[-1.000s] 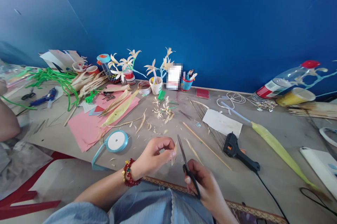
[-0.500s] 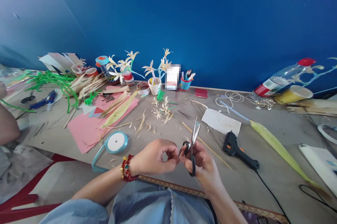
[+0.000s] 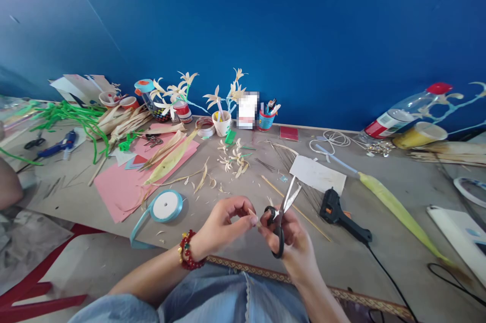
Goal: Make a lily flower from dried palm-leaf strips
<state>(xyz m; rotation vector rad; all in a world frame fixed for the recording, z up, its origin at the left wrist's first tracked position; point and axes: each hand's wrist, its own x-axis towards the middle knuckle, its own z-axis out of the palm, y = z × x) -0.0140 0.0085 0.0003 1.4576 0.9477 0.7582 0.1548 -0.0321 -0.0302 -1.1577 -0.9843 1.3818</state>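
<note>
Left hand (image 3: 228, 223): we see it closed at the fingertips, with thumb and forefinger pinching a small pale piece (image 3: 251, 212). A bracelet (image 3: 186, 250) of red beads goes around the wrist.
Right hand (image 3: 295, 247): it is gripping the scissors (image 3: 283, 209) by the black handles. The blades point away from us and stand apart. The fingertips are very near the pale piece; we cannot tell if they touch it.
Pale piece: it is between our two hands, above the near part of the tabletop (image 3: 353, 272), and the fingers hide much of it.
Small flowers (image 3: 238, 157): these lie beyond the hands, with pale scraps (image 3: 222, 189) near them.
Ribbon roll (image 3: 166, 206): it lies to the left of our left hand, and its blue loose end reaches the near edge.
Pink paper (image 3: 114, 189): it lies behind the roll, with a yellowish leaf (image 3: 170, 163) across it.
Glue gun (image 3: 337, 213): it lies to the right of our right hand, just beside a white paper (image 3: 318, 173).
Thin stick (image 3: 309, 220): it lies slanting between the right hand and the glue gun.
Back row: a white cup (image 3: 222, 124) and a pencil cup (image 3: 267, 120) stand before the blue wall (image 3: 266, 24).
</note>
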